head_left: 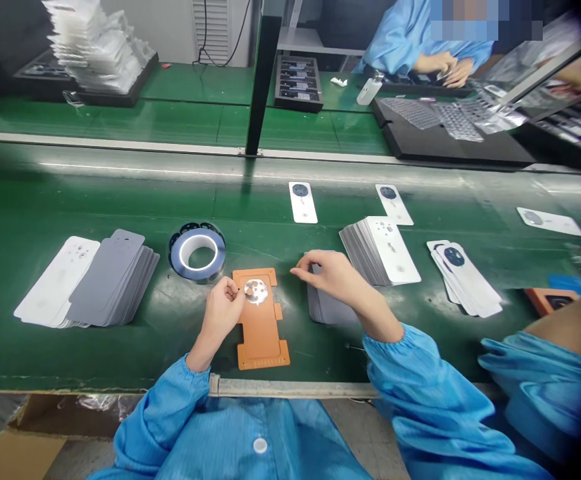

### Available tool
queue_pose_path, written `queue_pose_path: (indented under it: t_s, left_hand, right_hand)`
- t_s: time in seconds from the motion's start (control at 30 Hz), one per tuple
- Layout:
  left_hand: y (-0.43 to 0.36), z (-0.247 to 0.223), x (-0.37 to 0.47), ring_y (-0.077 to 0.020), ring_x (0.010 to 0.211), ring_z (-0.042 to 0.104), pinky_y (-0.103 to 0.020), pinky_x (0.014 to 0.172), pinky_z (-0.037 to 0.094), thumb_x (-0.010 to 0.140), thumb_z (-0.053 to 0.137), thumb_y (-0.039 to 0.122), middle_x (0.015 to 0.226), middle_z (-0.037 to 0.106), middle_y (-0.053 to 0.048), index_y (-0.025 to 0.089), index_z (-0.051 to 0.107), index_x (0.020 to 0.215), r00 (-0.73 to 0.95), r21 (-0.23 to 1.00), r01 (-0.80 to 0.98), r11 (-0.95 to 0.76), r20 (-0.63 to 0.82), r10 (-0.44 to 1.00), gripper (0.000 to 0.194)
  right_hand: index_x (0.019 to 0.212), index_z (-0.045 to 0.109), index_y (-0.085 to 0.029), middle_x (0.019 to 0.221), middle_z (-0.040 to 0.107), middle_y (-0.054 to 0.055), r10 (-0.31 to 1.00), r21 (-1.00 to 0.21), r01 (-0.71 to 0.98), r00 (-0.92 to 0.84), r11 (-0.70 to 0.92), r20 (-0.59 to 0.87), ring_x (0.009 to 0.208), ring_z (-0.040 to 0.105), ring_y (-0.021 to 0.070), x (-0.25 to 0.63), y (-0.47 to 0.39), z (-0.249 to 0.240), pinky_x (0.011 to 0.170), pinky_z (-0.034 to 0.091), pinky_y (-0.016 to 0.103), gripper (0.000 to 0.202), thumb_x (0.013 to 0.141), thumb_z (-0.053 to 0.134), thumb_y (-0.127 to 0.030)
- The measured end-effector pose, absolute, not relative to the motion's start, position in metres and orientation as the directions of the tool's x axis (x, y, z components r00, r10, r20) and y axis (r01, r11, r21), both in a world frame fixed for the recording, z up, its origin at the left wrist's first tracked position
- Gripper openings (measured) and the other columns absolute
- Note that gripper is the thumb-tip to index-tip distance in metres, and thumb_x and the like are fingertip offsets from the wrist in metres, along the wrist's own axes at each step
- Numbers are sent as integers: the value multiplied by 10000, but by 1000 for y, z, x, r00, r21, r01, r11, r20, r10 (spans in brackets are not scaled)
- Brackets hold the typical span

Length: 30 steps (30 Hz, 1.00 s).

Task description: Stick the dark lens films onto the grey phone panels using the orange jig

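Observation:
My left hand [223, 310] is closed, fingers curled and pinched at the upper left edge of an orange fixture plate [257, 333]. Beside its fingertips a shiny round disc with holes [255, 291] lies at the top of the plate. My right hand [334, 275] hovers over a stack of grey phone-back sheets [327, 307], thumb and fingers pinched together. Whatever is between the fingers of either hand is too small or hidden to make out. Up and left of my left hand lies a roll of blue tape [190, 272] with dark round pieces along its rim.
Grey and white phone-back sheets [115, 280] are fanned at left; another fanned stack [395, 257] and a small pile [473, 283] lie right. Single white panels [303, 212] lie farther back. A black post [263, 87] stands ahead. Co-workers' arms [550, 373] show at right and across.

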State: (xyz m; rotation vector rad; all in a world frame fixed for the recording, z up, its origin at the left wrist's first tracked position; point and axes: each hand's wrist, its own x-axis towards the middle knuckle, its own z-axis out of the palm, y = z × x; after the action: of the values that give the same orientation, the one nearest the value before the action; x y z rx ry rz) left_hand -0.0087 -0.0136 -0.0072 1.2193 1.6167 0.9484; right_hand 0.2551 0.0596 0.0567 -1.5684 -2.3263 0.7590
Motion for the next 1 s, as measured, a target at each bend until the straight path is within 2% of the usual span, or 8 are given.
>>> queue_pose_path:
  t_s: [0.1,0.2,0.3,0.4,0.5,0.6,0.7,1.0]
  left_hand:
    - [-16,-7,-9,-97,552,440,-217,553,315,785,572,170,629,406,83,224,417,726,-141,928,304,213,-177,974,174]
    - [-23,-5,-10,-106,560,474,-229,568,341,823,589,210,654,477,72,223,470,779,-137,911,364,195,-155,978,127]
    - [-36,-4,-13,-111,563,538,-253,607,413,881,594,275,768,612,36,218,548,939,-111,875,457,160,-122,986,93]
    - [-54,-4,-17,-130,611,609,-279,635,479,920,581,296,932,697,-27,219,580,1112,-77,853,510,107,-79,994,207]
    - [-70,-2,-23,-222,1017,700,-319,756,557,960,550,313,1291,665,-123,230,583,1258,-21,846,532,18,-8,1000,310]
    - [-81,0,-30,-287,1452,454,-443,1096,482,999,518,326,1599,444,-119,249,514,1420,103,820,563,-103,54,993,428]
    - [-85,2,-35,-290,1543,314,-518,1239,322,1029,479,351,1644,388,-106,256,378,1560,224,800,581,-149,19,974,549]
    - [-86,1,-39,-301,1552,293,-526,1248,304,1046,430,428,1652,372,-116,242,311,1610,259,797,594,-112,-57,964,605]
  right_hand:
    - [1218,689,-208,1310,680,144,948,-420,868,-315,266,-51,1223,613,357,295,69,58,1008,489,478,446,871,694,-488]
    - [1387,609,-168,1434,600,189,942,-359,910,-283,206,-178,1348,534,405,322,77,49,1099,454,534,671,813,749,-487]
    - [1373,617,-166,1386,641,174,939,-399,904,-256,150,-228,1279,603,370,330,79,40,1071,491,514,643,821,744,-471]
    - [1254,687,-204,1329,679,140,976,-465,875,-199,137,-87,1237,628,351,330,75,44,1066,495,530,521,804,760,-455]
    - [1136,744,-225,1225,731,114,995,-590,802,-97,94,25,1125,680,338,328,67,62,1003,539,532,419,797,774,-468]
    - [1028,783,-216,1041,776,101,999,-760,649,-35,39,21,922,731,300,319,55,86,848,611,471,375,780,804,-497]
    - [981,800,-211,940,783,94,998,-868,496,-66,29,-5,832,737,277,291,38,98,744,633,419,378,756,829,-514]
    - [993,767,-192,672,663,13,981,-933,358,-168,-28,-94,649,657,192,222,23,70,614,575,335,422,777,779,-555]
